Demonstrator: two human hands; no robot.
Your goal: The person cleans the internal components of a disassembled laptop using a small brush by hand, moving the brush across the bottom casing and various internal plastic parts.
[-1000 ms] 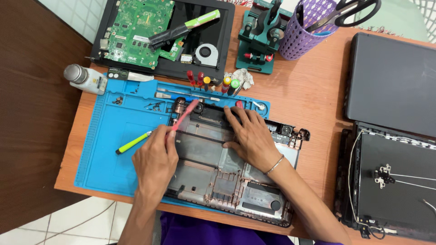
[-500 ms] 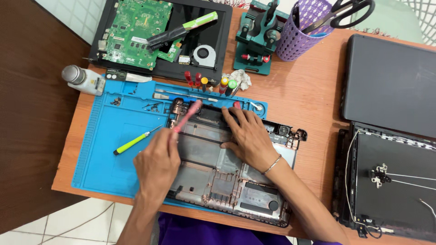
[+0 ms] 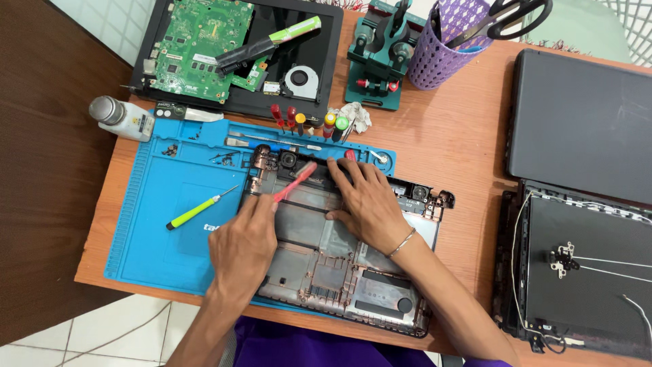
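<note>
An opened laptop bottom case [image 3: 326,272] lies on a blue work mat [image 3: 170,231] in front of me. My left hand [image 3: 241,245] grips a red toothbrush-like brush [image 3: 295,182], its head resting on the case's upper left part near the hinge. My right hand [image 3: 367,200] lies flat on the upper middle of the case, fingers spread, a thin bangle on the wrist. A green-handled screwdriver [image 3: 197,209] lies on the mat left of the case.
A laptop chassis with a green circuit board [image 3: 197,47] and a fan sits at the back. A small bottle [image 3: 122,119], several screwdrivers [image 3: 299,122], a green vise [image 3: 380,61], a purple cup with scissors [image 3: 448,47], a closed grey laptop [image 3: 584,122] and a screen lid [image 3: 584,272] surround the mat.
The brush head has shifted slightly to the right along the case's upper edge. My right hand stays pressed on the case.
</note>
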